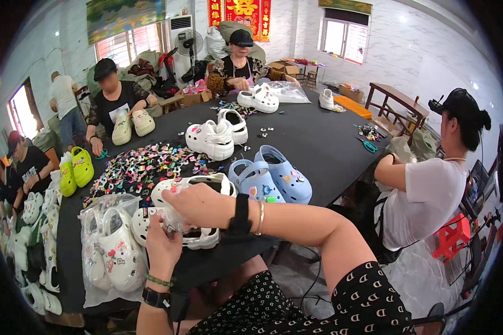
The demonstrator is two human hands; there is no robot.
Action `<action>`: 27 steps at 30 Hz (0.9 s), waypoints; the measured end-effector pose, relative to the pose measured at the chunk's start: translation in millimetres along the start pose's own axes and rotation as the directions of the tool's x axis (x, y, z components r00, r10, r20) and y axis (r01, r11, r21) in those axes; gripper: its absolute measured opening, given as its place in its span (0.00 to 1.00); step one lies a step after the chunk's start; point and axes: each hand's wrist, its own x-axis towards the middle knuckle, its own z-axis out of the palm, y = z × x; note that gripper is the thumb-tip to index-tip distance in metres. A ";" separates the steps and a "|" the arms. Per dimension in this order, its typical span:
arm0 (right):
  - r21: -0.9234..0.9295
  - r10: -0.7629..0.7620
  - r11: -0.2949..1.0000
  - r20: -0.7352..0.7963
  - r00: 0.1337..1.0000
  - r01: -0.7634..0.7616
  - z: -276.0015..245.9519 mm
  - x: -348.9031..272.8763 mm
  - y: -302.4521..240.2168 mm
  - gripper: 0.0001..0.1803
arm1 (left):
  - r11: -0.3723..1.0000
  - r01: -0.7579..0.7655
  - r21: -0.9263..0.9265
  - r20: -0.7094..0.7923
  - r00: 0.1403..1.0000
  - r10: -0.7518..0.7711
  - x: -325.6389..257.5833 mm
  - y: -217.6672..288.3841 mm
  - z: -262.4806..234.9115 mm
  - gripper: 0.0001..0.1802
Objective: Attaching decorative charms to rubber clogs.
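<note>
Two white clogs lie in front of me at the table's near edge, the far clog (pixel 222 182) behind the near clog (pixel 204 242). My right hand (pixel 202 205) reaches across from the right, fingers curled down over the toes. My left hand (pixel 163 241) is pinched close below it, at the near clog's toe. Something pale and see-through shows between the fingertips; what it is I cannot make out. Left of my hands a clear plastic bag (pixel 90 223) holds a white clog with charms (pixel 120 258). Small colourful shoe charms (pixel 142 167) are heaped beyond.
Light blue clogs with charms (pixel 288 177) stand right of my hands. More white clogs (pixel 209 139) sit mid-table, lime green clogs (pixel 82 166) at the left. Several people work around the black table (pixel 330 145); one handles cream clogs (pixel 143 123). Teal scissors (pixel 369 146) lie far right.
</note>
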 end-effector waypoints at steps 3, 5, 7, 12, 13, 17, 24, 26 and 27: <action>-0.097 -0.047 0.994 -0.029 0.998 0.044 10.2 1.5 3.9 0.38 | 0.993 0.117 -0.017 0.077 0.990 -0.115 -1.5 8.9 -1.4 0.23; -0.130 -0.120 0.985 -0.061 0.991 0.112 20.6 3.0 7.6 0.38 | 0.993 0.117 -0.005 0.096 0.989 -0.116 -3.4 5.2 -0.7 0.23; -0.172 -0.192 0.971 -0.129 0.973 0.168 33.4 10.6 7.5 0.32 | 0.991 0.133 0.025 0.091 0.987 -0.135 -7.6 0.1 -3.7 0.24; -0.067 -0.026 0.998 -0.069 0.997 0.022 76.2 27.8 15.0 0.26 | 0.997 -0.040 0.066 -0.073 0.996 0.044 -7.0 -8.4 9.5 0.22; -0.067 0.063 0.996 0.029 0.998 -0.061 72.3 32.0 13.3 0.26 | 1.000 0.006 0.011 -0.023 1.000 -0.006 -3.7 -4.4 8.8 0.25; -0.166 0.122 0.979 0.019 0.992 -0.117 64.5 30.2 6.1 0.26 | 0.994 -0.083 0.065 -0.131 0.987 0.091 -4.8 -15.0 14.8 0.22; 0.088 0.091 0.991 0.121 0.989 -0.102 16.1 9.2 -3.4 0.40 | 0.910 -0.030 0.412 -0.195 0.973 0.120 3.0 -36.9 -54.7 0.22; 0.097 0.117 0.986 0.169 0.979 -0.135 -3.1 0.8 -12.2 0.40 | 0.831 0.031 0.555 -0.233 0.965 0.119 4.9 -56.5 -84.3 0.26; 0.099 0.102 0.988 0.166 0.981 -0.120 -12.7 -6.0 -16.6 0.40 | 0.753 0.126 0.646 -0.259 0.964 0.061 4.1 -72.7 -94.6 0.30</action>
